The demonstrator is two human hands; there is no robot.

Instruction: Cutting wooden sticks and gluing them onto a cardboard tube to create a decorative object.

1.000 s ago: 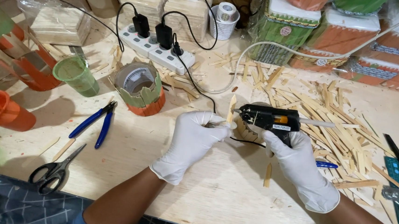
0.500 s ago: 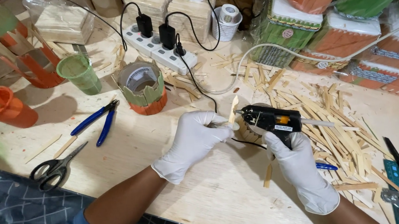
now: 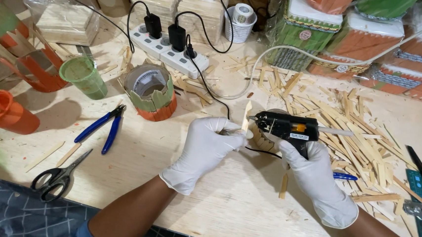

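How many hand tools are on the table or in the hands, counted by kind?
Glue gun, held in the right hand: 1
Blue-handled pliers: 1
Black-handled scissors: 1
Total: 3
The left hand holds a thin wooden stick at the gun's nozzle, not a tool.

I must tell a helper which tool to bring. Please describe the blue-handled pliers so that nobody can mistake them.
Start at the white power strip at the back of the wooden table. Nearer to the person and left lie the pliers, jaws toward the taped cup. Their handles are blue; the scissors nearby are black.
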